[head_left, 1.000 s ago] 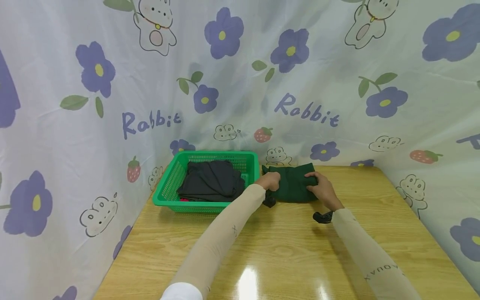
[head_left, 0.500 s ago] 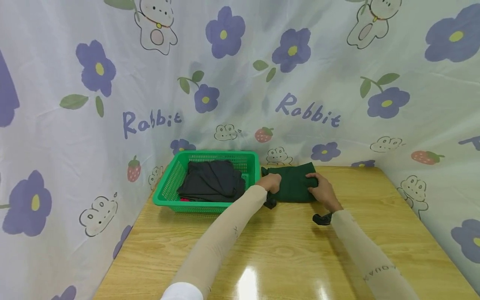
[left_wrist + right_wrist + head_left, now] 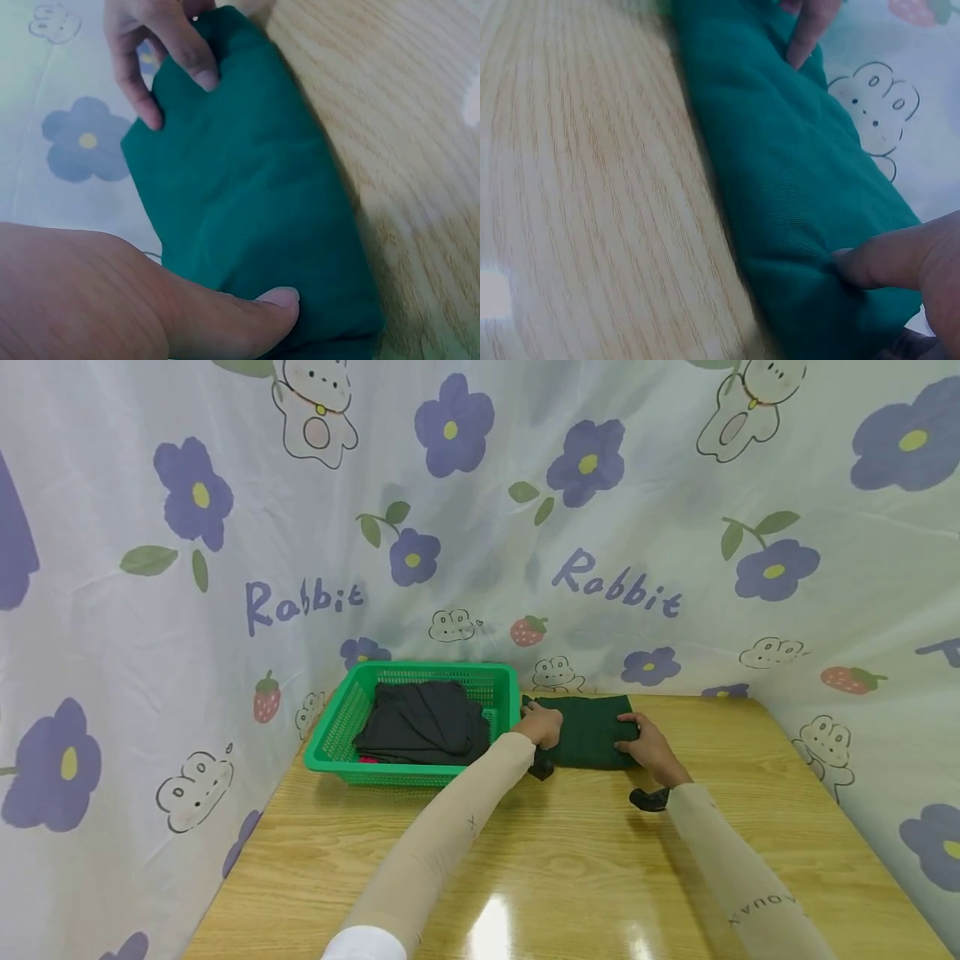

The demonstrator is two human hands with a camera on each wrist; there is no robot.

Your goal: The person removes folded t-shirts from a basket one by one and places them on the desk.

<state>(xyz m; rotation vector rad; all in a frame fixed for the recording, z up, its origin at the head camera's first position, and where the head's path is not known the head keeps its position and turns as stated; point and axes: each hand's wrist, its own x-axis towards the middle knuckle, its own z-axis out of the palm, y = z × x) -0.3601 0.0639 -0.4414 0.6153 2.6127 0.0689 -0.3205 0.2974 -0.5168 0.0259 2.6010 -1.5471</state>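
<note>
A folded dark green cloth [image 3: 588, 735] lies on the wooden table, right of the green basket. My left hand [image 3: 542, 725] holds its left end; in the left wrist view the thumb [image 3: 247, 319] lies on top and the other fingers are hidden. At the opposite end, my right hand [image 3: 655, 752] grips the cloth's edge. Its thumb [image 3: 885, 259] dents the fabric in the right wrist view, where the rest of that hand is mostly out of sight. Small creases run across the cloth's upper face.
The green plastic basket [image 3: 412, 768] holds folded dark clothes [image 3: 423, 718] with a sliver of red beneath. Its right wall stands close to my left hand. A patterned curtain [image 3: 480, 527] hangs right behind the table [image 3: 570, 860]. A black wrist device [image 3: 648, 799] sits under my right wrist.
The green cloth's far right corner has come down a little and the cloth lies flatter. My right hand has lowered slightly with it. The left hand has hardly moved, its fingers spread a bit more.
</note>
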